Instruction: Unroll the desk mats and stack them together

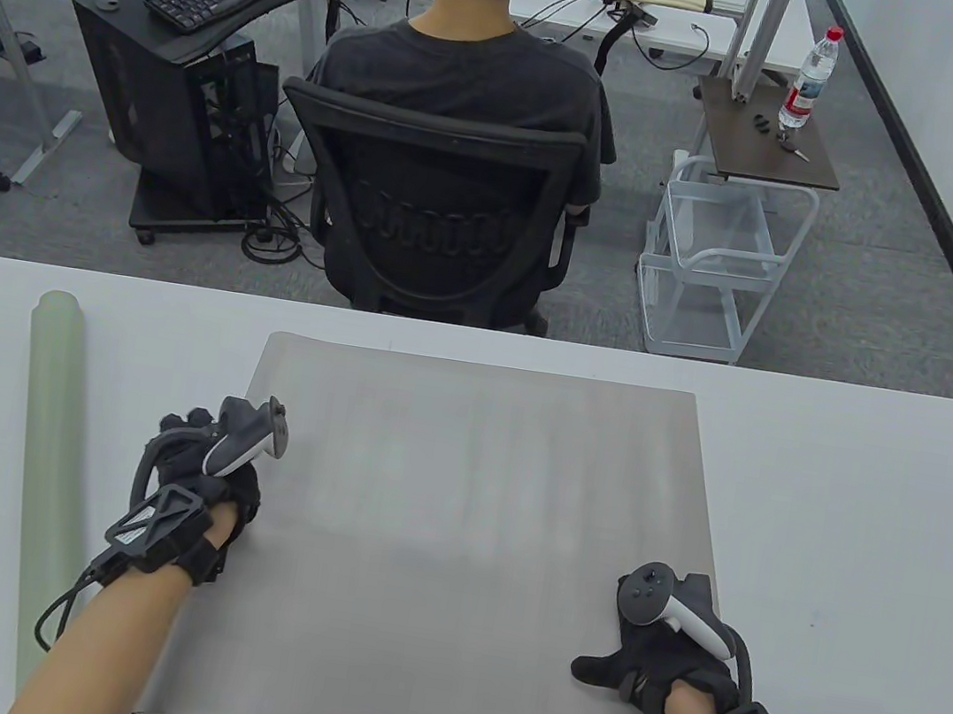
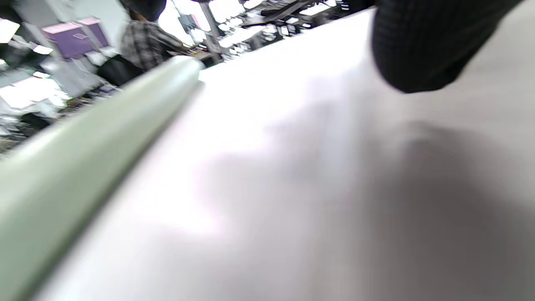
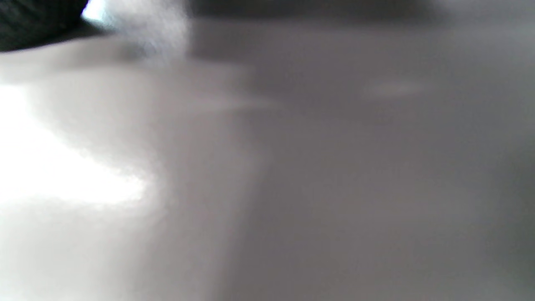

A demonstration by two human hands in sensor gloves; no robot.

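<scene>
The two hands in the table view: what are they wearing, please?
Both the left hand and the right hand wear black sensor gloves. Each carries a grey-and-white controller-like tracker on its back and a black angular frame strapped at the wrist. A black cable loops from each wrist. The forearms have no sleeves.

Grey mat (image 1: 456, 551): matt, smooth sheet, faint banding, no gloss. Rolled green mat (image 1: 48, 472): pale, smooth, soft satin sheen along its curve. Table (image 1: 861, 540): white, smooth, slightly reflective. Gloves on left hand (image 1: 228, 490) and right hand (image 1: 655, 661): black knitted cloth, matt; trackers of hard plastic, semi-gloss.
</scene>
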